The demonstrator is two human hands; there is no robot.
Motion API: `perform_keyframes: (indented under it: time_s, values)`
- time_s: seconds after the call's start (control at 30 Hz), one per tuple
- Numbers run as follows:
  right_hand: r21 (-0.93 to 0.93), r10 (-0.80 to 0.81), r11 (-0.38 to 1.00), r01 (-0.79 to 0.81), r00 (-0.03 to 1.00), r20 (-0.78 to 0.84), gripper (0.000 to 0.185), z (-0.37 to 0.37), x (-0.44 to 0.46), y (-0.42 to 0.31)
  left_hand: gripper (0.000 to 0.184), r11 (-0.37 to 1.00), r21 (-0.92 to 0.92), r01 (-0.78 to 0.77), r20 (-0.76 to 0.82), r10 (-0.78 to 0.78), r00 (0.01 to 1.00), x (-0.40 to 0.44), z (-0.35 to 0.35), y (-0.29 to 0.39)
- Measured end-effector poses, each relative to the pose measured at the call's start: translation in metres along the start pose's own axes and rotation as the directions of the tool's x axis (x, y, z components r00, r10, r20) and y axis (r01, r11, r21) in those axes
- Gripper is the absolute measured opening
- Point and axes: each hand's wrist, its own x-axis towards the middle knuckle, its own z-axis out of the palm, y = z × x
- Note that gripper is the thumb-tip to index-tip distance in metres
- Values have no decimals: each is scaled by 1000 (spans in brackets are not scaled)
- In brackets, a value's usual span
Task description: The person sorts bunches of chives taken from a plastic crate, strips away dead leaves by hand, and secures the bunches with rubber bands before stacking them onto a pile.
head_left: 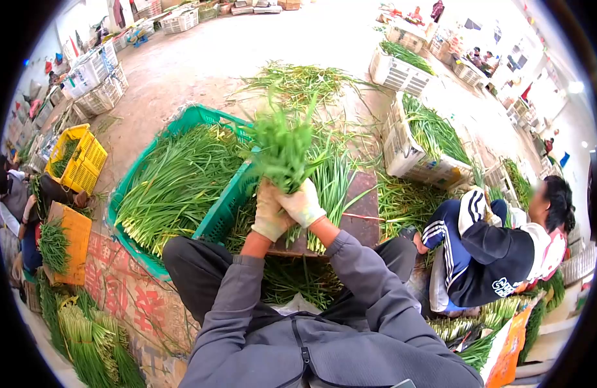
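Fingers [305, 199] of the gloved left hand [270, 212] and right hand [303, 204] grip a bushy green bunch [282, 145], blurry on top; a green basket [223, 209] sits at nine o'clock.

Green leafy bunch [282, 145], clasped at its base, leaves splayed, motion-blurred

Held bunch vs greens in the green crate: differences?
Support: the held bunch is gripped by the gloved left hand and right hand; the crate greens lie in the green crate.
Size: the held bunch is much smaller than the crate greens.
Sharpness: the held bunch is blurred; the crate greens look clearer.
Shared: both are green and leafy.
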Motion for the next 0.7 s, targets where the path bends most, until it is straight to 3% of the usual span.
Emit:
perform_keyframes:
  time_s: [0.03, 0.07, 0.1, 0.17, 0.2, 0.23, 0.27, 0.33, 0.37, 0.43, 0.5, 0.57, 0.63, 0.67, 0.7]
  values:
    - [156, 92, 983, -93, 996, 15, 37, 0, 0, 6, 100, 997, -70, 33, -100, -40, 994, -4, -3, 14]
    - [144, 86, 986, -82, 996, -21, 31, -11, 2, -28, 109, 988, -144, 52, -199, -80, 977, -8, -6, 26]
    - [237, 140, 961, -142, 990, 25, 31, -28, 6, -52, 113, 967, -212, 143, -87, -164, 983, -14, -6, 30]
    - [231, -21, 973, 12, 999, 34, 29, -48, 10, -36, 111, 889, -200, 411, 48, -410, 911, -40, 2, 35]
    - [220, 6, 976, -5, 1000, -3, 29, -61, 11, -45, 90, 948, -209, 240, -137, -272, 953, -65, 22, 22]
    - [208, 40, 978, -31, 998, -39, 28, -74, 8, -58, 76, 863, -169, 476, 47, -476, 878, -85, 29, 17]
    - [280, 89, 957, -82, 996, -12, 28, -91, 8, -66, 63, 731, -89, 677, 212, -650, 730, -102, 37, 12]
    - [437, -2, 898, -46, 994, 109, 28, -118, 12, -83, 45, 617, -288, 732, 326, -656, 681, -141, 83, -43]
    - [522, -52, 852, -28, 989, 138, 28, -129, 10, -85, 42, 446, -499, 743, 350, -681, 643, -143, 78, -46]
    - [506, -62, 861, -54, 976, 209, 30, -149, 3, -93, 43, 224, -648, 728, 331, -778, 534, -123, 30, -25]
    - [499, 10, 857, -128, 972, 234, 37, -156, -6, -105, 52, 305, -798, 519, 196, -683, 703, -125, 30, -66]
    - [671, 88, 688, -275, 950, 300, 51, -152, -18, -110, 68, 244, -923, 297, 119, -554, 824, -105, 4, -50]
    - [736, 64, 617, -281, 949, 308, 49, -148, -27, -78, 76, 230, -922, 310, 177, -461, 870, -76, -12, -15]
    - [742, 37, 588, -322, 927, 373, 46, -147, -30, -87, 73, 493, -830, 261, 89, -345, 935, -67, 1, -7]
    - [767, 64, 549, -332, 932, 358, 44, -141, -36, -96, 72, 602, -767, 224, 93, -240, 966, -62, 7, 11]
